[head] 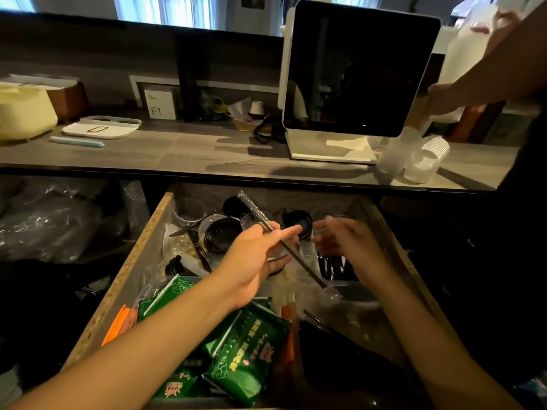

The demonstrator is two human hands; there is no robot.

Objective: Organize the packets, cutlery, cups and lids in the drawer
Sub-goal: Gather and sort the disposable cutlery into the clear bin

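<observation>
Pinched between thumb and fingers of the left hand (pixel 254 255): a long dark utensil in a clear wrapper (pixel 284 247), held slantwise above the middle of the open drawer (pixel 139 250). Just beside it, the right hand (pixel 349 244), fingers loosely spread and grasping nothing, hovering over the black cutlery (pixel 331 266) bunched at the drawer's right. Below and behind the hands, black lids (pixel 220 233) and clear cups (pixel 188 213) jumbled toward the back; green packets (pixel 245 347) and orange packets (pixel 118 324) heaped at the near end. Likely risks from here: the slick wrapper sliding through a light pinch and dropping back into the clutter; the long wrapped tip catching a lid or tipping a light cup on the way across; loose packets under the forearms getting dragged out of place. Beyond the drawer, a grey wood-grain counter (pixel 183 152) carrying a white appliance with a dark glossy front (pixel 355 69), clear plastic cups (pixel 414 155) at the right, a white tray (pixel 102 127) and a pale yellow container (pixel 23 110) at the left. At upper right, another person's arm (pixel 488 72) reaching in over the counter. Bright curtained windows (pixel 165 7) behind.
</observation>
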